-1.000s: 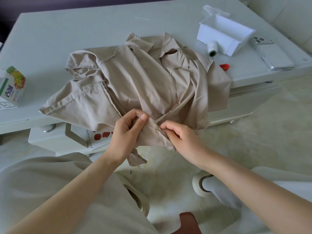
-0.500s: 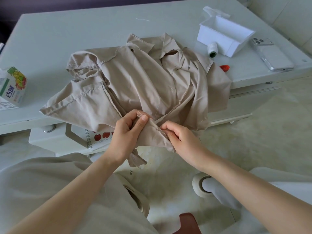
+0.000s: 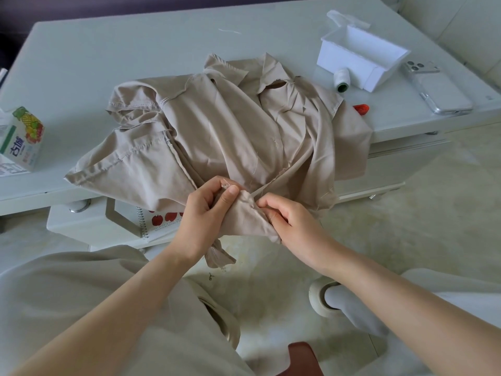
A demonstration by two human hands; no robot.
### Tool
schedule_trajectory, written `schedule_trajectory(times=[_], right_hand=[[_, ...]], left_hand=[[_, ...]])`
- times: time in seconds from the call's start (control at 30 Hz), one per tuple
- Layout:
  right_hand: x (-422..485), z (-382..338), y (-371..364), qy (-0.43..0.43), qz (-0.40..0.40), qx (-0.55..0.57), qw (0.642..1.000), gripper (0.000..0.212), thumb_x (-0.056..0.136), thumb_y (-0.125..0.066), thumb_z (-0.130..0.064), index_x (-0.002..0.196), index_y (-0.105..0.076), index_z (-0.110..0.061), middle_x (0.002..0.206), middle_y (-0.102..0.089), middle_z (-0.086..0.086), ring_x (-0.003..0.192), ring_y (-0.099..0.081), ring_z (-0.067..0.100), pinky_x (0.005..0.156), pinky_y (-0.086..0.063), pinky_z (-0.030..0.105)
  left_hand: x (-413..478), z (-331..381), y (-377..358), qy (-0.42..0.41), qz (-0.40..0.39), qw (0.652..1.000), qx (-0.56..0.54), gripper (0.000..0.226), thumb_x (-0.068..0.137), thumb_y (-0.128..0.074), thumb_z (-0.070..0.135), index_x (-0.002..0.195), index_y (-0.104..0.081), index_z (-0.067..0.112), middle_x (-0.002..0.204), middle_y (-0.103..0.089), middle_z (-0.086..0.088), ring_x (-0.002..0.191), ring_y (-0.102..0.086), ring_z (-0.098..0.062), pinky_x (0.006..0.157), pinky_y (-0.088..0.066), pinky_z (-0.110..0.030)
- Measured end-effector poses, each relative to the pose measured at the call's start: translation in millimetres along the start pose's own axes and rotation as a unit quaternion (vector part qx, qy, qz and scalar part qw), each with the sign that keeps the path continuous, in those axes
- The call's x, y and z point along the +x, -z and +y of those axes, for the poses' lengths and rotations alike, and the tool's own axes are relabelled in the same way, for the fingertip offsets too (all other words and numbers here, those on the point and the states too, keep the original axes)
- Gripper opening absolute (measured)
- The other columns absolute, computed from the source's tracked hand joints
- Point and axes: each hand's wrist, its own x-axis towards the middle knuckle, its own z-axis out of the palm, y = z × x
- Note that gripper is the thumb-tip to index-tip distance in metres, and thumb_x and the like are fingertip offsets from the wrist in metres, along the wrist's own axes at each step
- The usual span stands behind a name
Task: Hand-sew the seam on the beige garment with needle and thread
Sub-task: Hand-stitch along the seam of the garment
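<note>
A crumpled beige garment [image 3: 230,131] lies on the pale table [image 3: 108,50], with one corner pulled off the front edge toward me. My left hand [image 3: 206,215] pinches that fold between thumb and fingers. My right hand [image 3: 287,221] pinches the same fold at its right side, fingertips pressed to the seam. The needle is too small to make out; a thin light thread [image 3: 261,189] runs up from between my hands. A white thread spool [image 3: 342,80] lies on the table at the back right.
A white open box [image 3: 363,57] and a phone [image 3: 436,88] sit at the back right, with a small red object [image 3: 362,108] near the garment. A juice carton [image 3: 21,139] stands at the left. A spiral notebook [image 3: 160,221] lies on the lower shelf. My knees are below.
My hands have stayed on the same fold and have barely shifted; the left thumb has slid slightly along the cloth.
</note>
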Motion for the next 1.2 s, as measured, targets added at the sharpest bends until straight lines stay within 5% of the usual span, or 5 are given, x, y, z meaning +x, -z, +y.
schedule_trajectory(times=[0.2,0.47,0.73,1.07,1.2], right_hand=[[0.4,-6.5,-3.6,0.001,0.015,0.001,1.0,0.03,0.1,-0.039,-0.007,0.079,-0.053,-0.024,0.05,-0.05,-0.023,0.049,-0.043,0.0,0.052,-0.031,0.01],[4.4,-8.4,-12.6,-0.049,0.002,0.079,0.996,0.024,0.101,-0.041,-0.018,0.088,-0.058,-0.01,0.048,-0.043,-0.013,0.044,-0.034,0.003,0.046,-0.03,0.019],[7.8,-12.9,-13.3,-0.071,0.02,0.124,0.99,0.032,0.101,-0.04,-0.014,0.071,-0.051,-0.019,0.045,-0.044,-0.012,0.041,-0.035,0.005,0.043,-0.031,0.017],[10.7,-11.5,-9.0,-0.116,0.013,0.109,0.987,0.016,0.099,-0.046,-0.02,0.085,-0.051,-0.015,0.065,-0.055,-0.002,0.041,-0.048,0.004,0.048,-0.043,0.015],[12.8,-8.4,-7.8,-0.161,0.017,0.118,0.98,0.016,0.097,-0.05,-0.022,0.082,-0.053,-0.016,0.054,-0.051,-0.006,0.042,-0.052,0.003,0.047,-0.046,0.015]], left_hand=[[-0.3,1.9,-2.9,0.004,0.001,1.0,0.01,0.015,0.091,-0.053,0.023,0.08,-0.061,0.016,0.066,-0.059,0.012,0.065,-0.054,-0.002,0.063,-0.043,-0.014],[-2.2,3.2,-5.9,0.029,-0.041,0.999,0.003,0.019,0.095,-0.051,0.018,0.08,-0.059,0.01,0.068,-0.049,-0.02,0.061,-0.037,-0.021,0.049,-0.035,-0.019],[1.5,2.3,1.6,0.112,-0.061,0.983,-0.129,0.015,0.084,-0.057,0.028,0.092,-0.065,0.019,0.084,-0.066,-0.007,0.079,-0.061,-0.019,0.072,-0.048,-0.032],[0.6,6.4,4.4,0.142,-0.064,0.972,-0.177,0.017,0.088,-0.056,0.008,0.104,-0.059,0.015,0.083,-0.069,-0.001,0.073,-0.067,-0.013,0.059,-0.053,-0.022],[-0.1,5.3,4.8,0.142,-0.065,0.973,-0.172,0.02,0.091,-0.054,0.004,0.106,-0.057,0.016,0.083,-0.068,0.0,0.074,-0.067,-0.014,0.06,-0.055,-0.023]])
